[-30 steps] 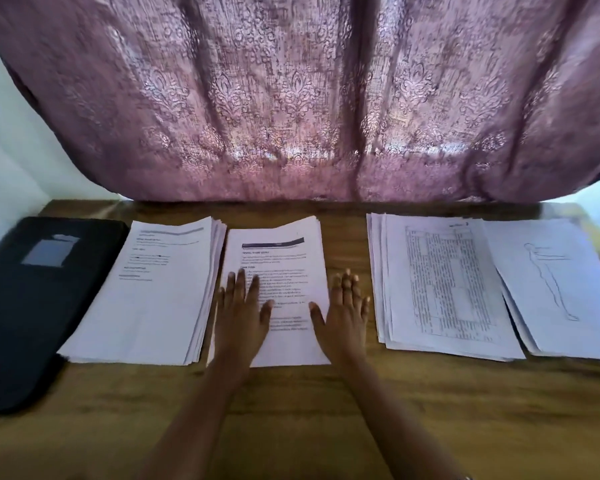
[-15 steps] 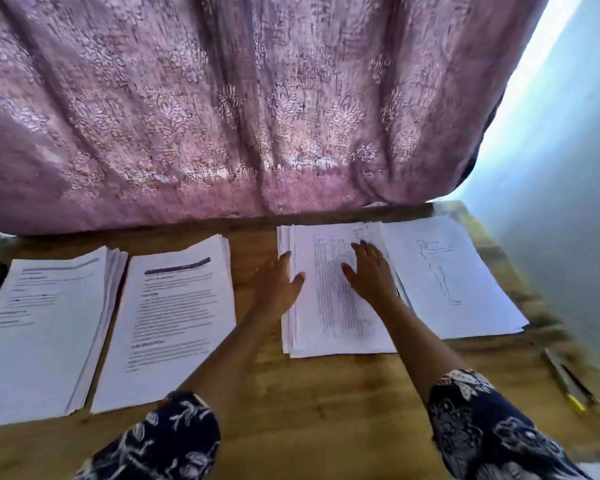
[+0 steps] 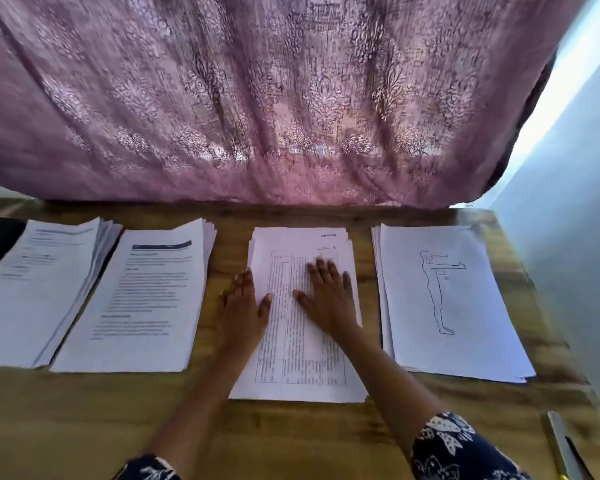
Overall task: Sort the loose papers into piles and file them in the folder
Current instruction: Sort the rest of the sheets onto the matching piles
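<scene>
Presently my left hand (image 3: pixel 241 306) and right hand (image 3: pixel 328 299) lie flat, gripping nothing, on grid pile (image 3: pixel 302 368); drawing pile (image 3: pixel 465 323) three o'clock, text pile (image 3: pixel 142 306) nine.

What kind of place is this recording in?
Likely a home study corner: a wooden table against a backlit pink curtain, with four paper piles laid out on it.

Only one sign is read with some certainty: a numeral "3", printed near the upper right corner of the white sheet with a ruled table (image 3: pixel 291 358); the short dark word above it is smeared beyond reading; the lines under the dark header bar of the white text sheet (image 3: pixel 146 306) are blurred; the print on the far-left white printed sheet (image 3: pixel 39 289) is likewise illegible; the small corner mark on the white sheet with an outline figure drawing (image 3: pixel 465 323) cannot be made out.
</scene>
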Demonstrator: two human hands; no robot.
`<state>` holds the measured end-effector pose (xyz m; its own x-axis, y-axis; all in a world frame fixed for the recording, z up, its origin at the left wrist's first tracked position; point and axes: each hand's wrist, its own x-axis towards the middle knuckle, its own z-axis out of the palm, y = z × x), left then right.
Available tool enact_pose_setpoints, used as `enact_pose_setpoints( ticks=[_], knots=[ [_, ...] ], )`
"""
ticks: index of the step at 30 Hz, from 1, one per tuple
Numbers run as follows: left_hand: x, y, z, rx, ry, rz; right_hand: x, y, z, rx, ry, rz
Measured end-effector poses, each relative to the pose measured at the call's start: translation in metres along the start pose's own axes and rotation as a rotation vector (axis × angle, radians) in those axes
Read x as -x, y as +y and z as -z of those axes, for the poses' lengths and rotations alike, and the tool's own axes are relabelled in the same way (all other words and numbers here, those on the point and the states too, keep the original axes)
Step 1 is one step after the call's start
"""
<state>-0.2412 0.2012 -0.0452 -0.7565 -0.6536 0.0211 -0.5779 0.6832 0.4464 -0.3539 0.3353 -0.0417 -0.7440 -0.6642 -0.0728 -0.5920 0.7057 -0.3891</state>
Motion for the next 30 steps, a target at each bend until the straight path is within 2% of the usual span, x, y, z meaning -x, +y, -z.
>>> enact_pose_setpoints(
  ticks=[2,4,7,10,13,16,22,26,30],
  knots=[
    [0.018,0.000,0.008,-0.013,0.023,0.035,0.014,0.000,0.003,-0.202,0.016,-0.015],
    [0.024,0.001,0.013,-0.042,0.028,0.058,0.021,0.009,0.009,-0.388,0.117,-0.099],
    [0.006,0.009,0.019,0.011,0.068,-0.013,0.006,0.027,0.022,-0.462,0.203,-0.174],
    [-0.046,0.020,0.015,-0.009,0.069,-0.108,-0.038,0.038,0.041,-0.354,0.116,-0.070],
    [-0.102,0.038,0.009,-0.114,-0.114,-0.207,-0.080,0.040,0.059,-0.158,0.026,0.031],
    [-0.122,0.044,0.001,-0.183,-0.201,-0.275,-0.084,0.041,0.049,-0.030,-0.033,0.041],
    [-0.050,0.015,-0.010,-0.129,0.007,-0.325,-0.014,0.025,0.017,0.089,0.119,0.114],
    [-0.025,0.010,-0.001,-0.190,0.031,-0.320,0.015,0.013,0.013,0.129,0.145,0.146],
    [-0.019,0.012,0.010,-0.218,0.022,-0.368,0.019,0.014,0.019,0.013,0.112,0.085]
  ],
)
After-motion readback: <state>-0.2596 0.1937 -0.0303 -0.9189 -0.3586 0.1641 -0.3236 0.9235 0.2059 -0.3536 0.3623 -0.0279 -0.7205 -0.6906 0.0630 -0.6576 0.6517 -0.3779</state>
